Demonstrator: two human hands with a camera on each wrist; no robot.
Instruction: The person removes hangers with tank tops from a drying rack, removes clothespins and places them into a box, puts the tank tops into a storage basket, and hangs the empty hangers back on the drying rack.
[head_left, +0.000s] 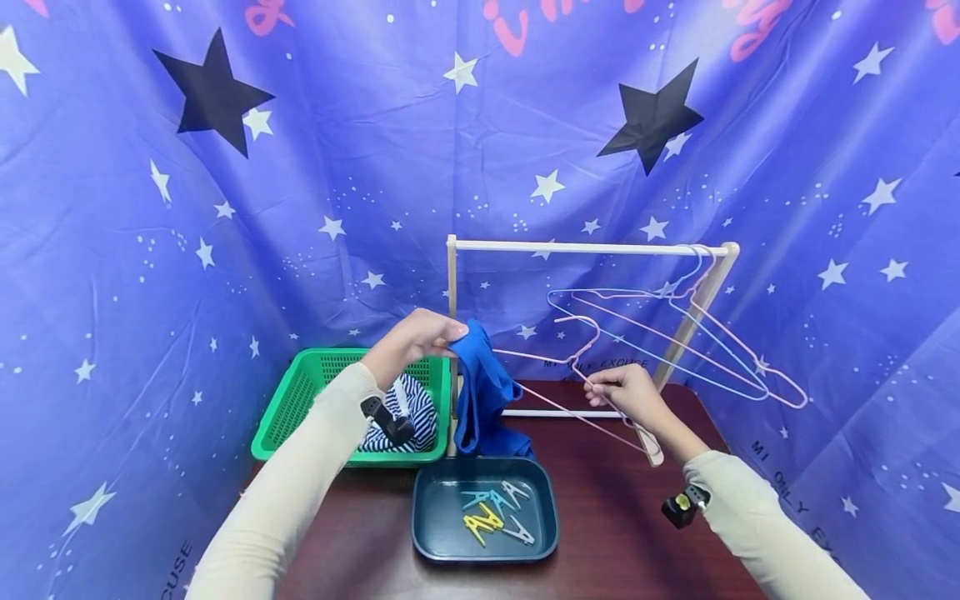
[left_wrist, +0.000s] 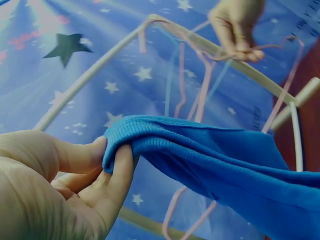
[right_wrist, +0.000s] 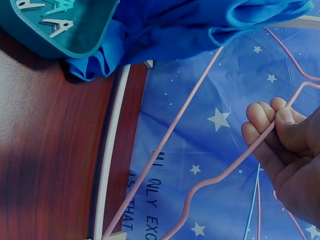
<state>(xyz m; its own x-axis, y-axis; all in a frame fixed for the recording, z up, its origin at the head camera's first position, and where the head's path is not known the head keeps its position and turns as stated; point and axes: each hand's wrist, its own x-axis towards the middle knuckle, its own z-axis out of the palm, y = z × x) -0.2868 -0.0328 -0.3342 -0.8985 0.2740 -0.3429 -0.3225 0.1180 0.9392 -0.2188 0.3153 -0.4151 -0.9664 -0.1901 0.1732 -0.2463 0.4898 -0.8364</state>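
My left hand (head_left: 427,335) pinches the ribbed edge of a blue garment (head_left: 483,383) between thumb and fingers, as the left wrist view shows up close. The cloth hangs down behind the tray. A pink hanger (head_left: 558,408) has its left end inside the garment, where the cloth hides it. With thumb and fingers, my right hand (head_left: 626,393) grips the hanger's sloping right arm just below the hook. In the right wrist view the pink wire (right_wrist: 240,160) runs between thumb and fingertips, and the garment (right_wrist: 175,30) drapes over the far end.
A wooden rack with a white rail (head_left: 585,247) stands behind, with blue and pink hangers (head_left: 675,287) at its right end. To the left, a green basket (head_left: 281,417) holds striped cloth (head_left: 420,417). A dark tray (head_left: 423,533) with several clothespins (head_left: 483,521) sits on the table (head_left: 622,533).
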